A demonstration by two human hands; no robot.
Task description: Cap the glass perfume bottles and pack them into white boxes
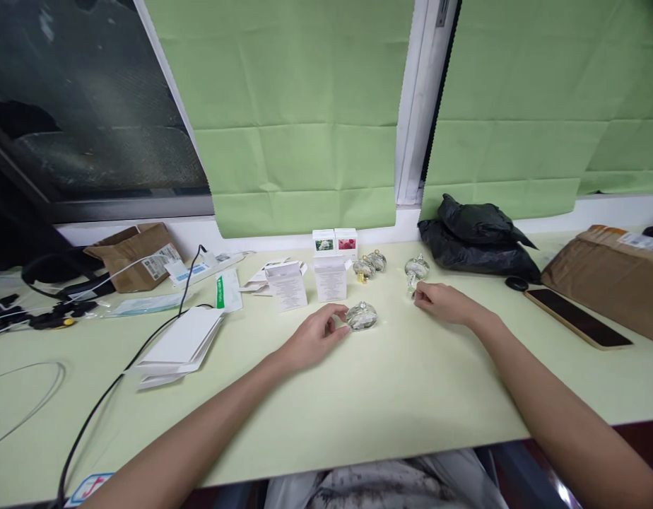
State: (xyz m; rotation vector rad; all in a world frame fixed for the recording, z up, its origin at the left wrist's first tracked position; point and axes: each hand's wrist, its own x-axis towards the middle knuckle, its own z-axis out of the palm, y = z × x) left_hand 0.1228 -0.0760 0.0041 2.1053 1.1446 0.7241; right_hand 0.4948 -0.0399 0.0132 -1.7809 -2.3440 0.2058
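Observation:
A round, faceted clear glass bottle [362,316] lies on the table in front of me. My left hand [316,335] has its thumb and curled fingers at the bottle's left side, holding it at that edge. Farther right, my right hand [446,302] pinches a small clear glass piece [411,282], partly hidden by the fingertips. Just behind that piece rests another round glass bottle [417,266]. Two more such bottles [365,268] sit close together at the back, with a small yellow piece [361,278] by them.
Two opened white boxes [331,281] stand behind my left hand, and two small picture boxes [335,243] by the wall. Folded white cartons [184,341] and a black cable [128,365] lie left. To the right are a black bag [478,244], a phone [577,318] and a brown package [610,277].

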